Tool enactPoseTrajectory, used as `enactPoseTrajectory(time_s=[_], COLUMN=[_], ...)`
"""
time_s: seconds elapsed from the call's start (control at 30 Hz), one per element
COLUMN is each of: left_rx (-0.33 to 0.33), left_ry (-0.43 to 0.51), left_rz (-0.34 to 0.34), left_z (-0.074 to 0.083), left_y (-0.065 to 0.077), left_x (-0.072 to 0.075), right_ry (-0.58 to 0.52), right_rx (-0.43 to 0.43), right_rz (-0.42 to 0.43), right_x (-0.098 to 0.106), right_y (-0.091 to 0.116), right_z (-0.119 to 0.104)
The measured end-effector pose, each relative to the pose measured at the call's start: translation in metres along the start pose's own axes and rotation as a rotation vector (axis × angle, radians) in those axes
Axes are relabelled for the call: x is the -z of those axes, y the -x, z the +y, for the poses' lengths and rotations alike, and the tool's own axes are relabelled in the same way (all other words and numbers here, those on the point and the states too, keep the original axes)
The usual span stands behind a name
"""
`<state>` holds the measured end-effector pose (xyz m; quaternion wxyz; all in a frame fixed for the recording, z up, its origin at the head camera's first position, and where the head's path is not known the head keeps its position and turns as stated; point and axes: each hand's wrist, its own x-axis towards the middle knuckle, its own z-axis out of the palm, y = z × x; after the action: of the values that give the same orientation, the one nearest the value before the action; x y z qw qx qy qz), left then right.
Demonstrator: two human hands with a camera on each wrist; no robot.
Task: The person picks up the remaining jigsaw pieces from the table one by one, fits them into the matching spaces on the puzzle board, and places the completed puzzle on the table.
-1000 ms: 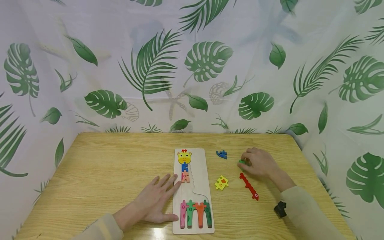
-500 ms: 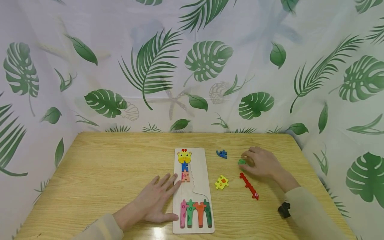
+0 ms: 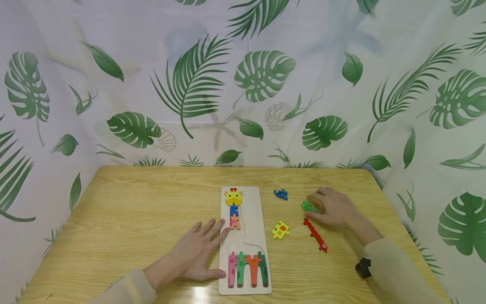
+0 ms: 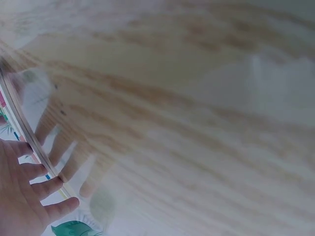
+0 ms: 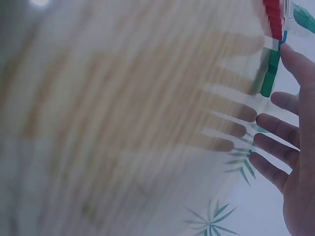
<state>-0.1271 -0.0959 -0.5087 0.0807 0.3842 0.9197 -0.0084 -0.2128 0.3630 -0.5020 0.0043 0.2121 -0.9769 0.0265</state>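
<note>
My left hand (image 3: 197, 255) lies with fingers spread at the left edge of a wooden giraffe puzzle board (image 3: 252, 236); its fingertips reach the rim, also in the left wrist view. On the board are a yellow giraffe head (image 3: 233, 197), blue (image 3: 233, 210) and pink (image 3: 235, 222) neck pieces, and several leg pieces (image 3: 253, 270). On the right, my right hand (image 3: 336, 209) is over the table with thumb and forefinger beside a loose green puzzle piece (image 3: 308, 206). In the right wrist view its fingers (image 5: 278, 129) are extended, and the thumb is right by the green piece.
A loose blue puzzle piece (image 3: 281, 194) and a yellow one (image 3: 280, 230) lie right of the board. A long red piece (image 3: 315, 235) lies just below my right hand. Leaf-printed cloth (image 3: 265, 80) rises behind the table's far edge.
The right hand has shifted slightly right and its grasp has loosened, so the green piece, mostly hidden before, now shows more fully. The left hand and the board look unchanged.
</note>
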Motion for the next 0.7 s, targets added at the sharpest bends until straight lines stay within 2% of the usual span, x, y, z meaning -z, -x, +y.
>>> enactPoseTrajectory(time_s=[0.7], left_rx=[-0.001], left_ry=[-0.002], left_rz=[-0.003], left_z=[0.0002], left_y=[0.0002], left_x=[0.0008], right_ry=[0.025], right_rx=[0.065], right_rz=[0.019], right_x=[-0.0031], right_y=[0.0054], right_z=[0.0025])
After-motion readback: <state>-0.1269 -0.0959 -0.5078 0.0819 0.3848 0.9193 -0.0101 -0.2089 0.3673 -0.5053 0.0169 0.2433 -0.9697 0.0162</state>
